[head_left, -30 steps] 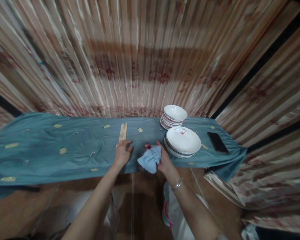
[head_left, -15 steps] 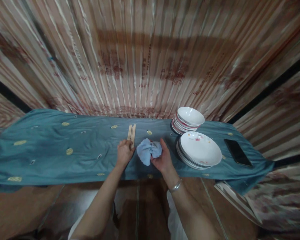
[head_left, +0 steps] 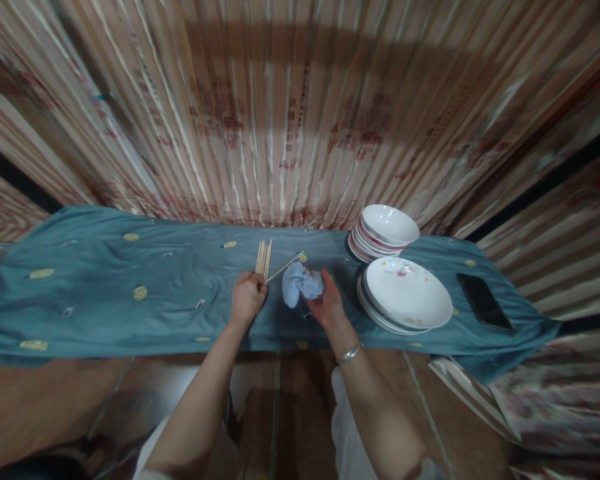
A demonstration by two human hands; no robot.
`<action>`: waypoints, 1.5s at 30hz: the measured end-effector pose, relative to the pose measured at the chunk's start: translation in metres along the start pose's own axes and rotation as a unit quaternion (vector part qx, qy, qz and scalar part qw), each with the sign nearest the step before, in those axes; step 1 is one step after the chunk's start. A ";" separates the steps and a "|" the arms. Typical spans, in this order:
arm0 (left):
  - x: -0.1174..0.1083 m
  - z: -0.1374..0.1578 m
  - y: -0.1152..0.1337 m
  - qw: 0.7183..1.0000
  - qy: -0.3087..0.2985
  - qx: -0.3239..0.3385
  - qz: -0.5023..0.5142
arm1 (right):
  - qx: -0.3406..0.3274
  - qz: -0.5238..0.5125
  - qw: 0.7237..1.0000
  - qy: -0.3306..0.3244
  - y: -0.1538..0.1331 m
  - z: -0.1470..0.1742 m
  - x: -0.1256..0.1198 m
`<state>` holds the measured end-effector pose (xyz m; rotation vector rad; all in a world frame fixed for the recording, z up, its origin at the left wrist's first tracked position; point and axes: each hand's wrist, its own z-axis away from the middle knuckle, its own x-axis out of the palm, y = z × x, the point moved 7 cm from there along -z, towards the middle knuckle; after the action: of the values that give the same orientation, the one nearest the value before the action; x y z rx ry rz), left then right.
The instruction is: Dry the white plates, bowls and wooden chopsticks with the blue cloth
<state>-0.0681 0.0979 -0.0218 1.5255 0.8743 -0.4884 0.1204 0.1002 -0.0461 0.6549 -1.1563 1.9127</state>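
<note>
My left hand (head_left: 249, 295) is closed at the near end of one chopstick (head_left: 286, 267), which slants up and to the right across the cloth. Just beyond those fingers lie several pale chopsticks (head_left: 263, 258), side by side and pointing away from me. A crumpled light-blue cloth (head_left: 300, 283) is gripped in my right hand (head_left: 327, 303), which wears a silver bangle on its wrist. The cloth is close below the far part of the slanted chopstick; I cannot tell whether they touch.
Right of my hands stand a stack of white bowls (head_left: 387, 230) and, nearer, a stack of white plates (head_left: 409, 293) with a flower pattern. A black phone (head_left: 484, 302) lies farther right. A teal tablecloth (head_left: 100, 287) covers the narrow table, and a striped curtain (head_left: 300, 133) hangs behind it.
One chopstick has come away from the row and now slants rightward from my left hand. The blue cloth has shifted slightly in my right hand. The view has moved a little.
</note>
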 end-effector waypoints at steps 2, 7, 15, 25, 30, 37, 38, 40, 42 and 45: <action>-0.006 -0.002 -0.003 0.998 0.015 -0.021 0.049 | -0.019 0.012 1.000 -0.009 -0.002 -0.003 -0.003; -0.013 0.000 -0.005 0.972 0.028 -0.096 0.214 | -0.032 0.014 0.999 -0.003 -0.008 -0.001 -0.009; 0.036 0.053 0.043 0.866 -0.078 -0.153 0.469 | 0.032 0.037 0.988 -0.147 0.013 0.030 0.030; 0.056 0.075 0.052 0.792 -0.157 -0.191 0.558 | -0.006 0.194 0.973 -0.129 0.018 0.034 0.010; 0.069 0.100 0.061 0.786 -0.230 -0.211 0.534 | -0.059 0.151 0.985 -0.064 -0.001 0.019 -0.002; 0.085 0.132 0.071 0.756 -0.309 -0.218 0.534 | -0.084 0.128 0.987 -0.040 -0.035 0.006 -0.009; 0.086 0.136 0.072 0.752 -0.320 -0.217 0.534 | -0.083 0.121 0.989 -0.033 -0.038 0.004 -0.011; 0.088 0.143 0.073 0.744 -0.340 -0.217 0.533 | -0.076 0.104 0.991 -0.026 -0.041 0.002 -0.012; 0.089 0.147 0.072 0.737 -0.349 -0.224 0.533 | -0.063 0.088 0.994 -0.030 -0.039 0.002 -0.010; 0.087 0.148 0.069 0.727 -0.343 -0.238 0.544 | -0.047 0.091 0.994 -0.048 -0.033 0.003 -0.004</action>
<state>0.0660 -0.0216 -0.0654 0.9885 -0.5139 0.0894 0.1506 0.1049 -0.0320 0.6143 -1.3998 1.9822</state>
